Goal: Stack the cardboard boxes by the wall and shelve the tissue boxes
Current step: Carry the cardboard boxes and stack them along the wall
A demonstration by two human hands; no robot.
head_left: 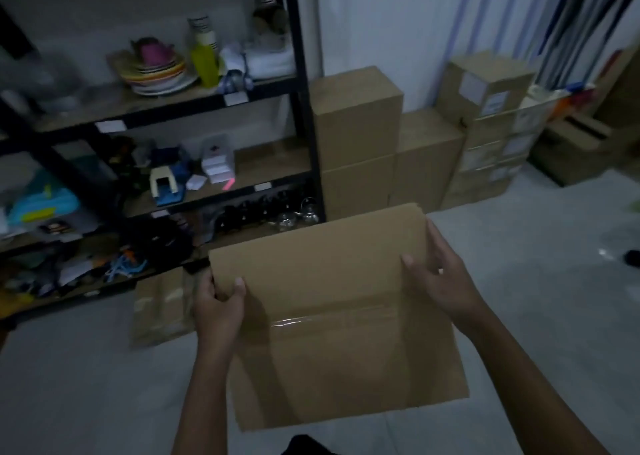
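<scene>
I hold a taped brown cardboard box [332,316] in front of me, above the floor. My left hand [220,304] grips its left edge, thumb on top. My right hand [440,278] grips the right edge, thumb on the top face. Straight ahead, a stack of two cardboard boxes [356,136] stands by the white wall next to the shelf post. A lower single box [427,156] sits beside that stack. Further right is a taller pile of labelled boxes [485,122]. No tissue boxes can be made out.
A black metal shelf unit [301,84] on the left holds plates, cups, stationery and glass teapots. A flat cardboard box [161,307] lies on the floor in front of its bottom shelf. Another open carton [575,146] sits at the far right. Grey floor [536,246] spreads to the right.
</scene>
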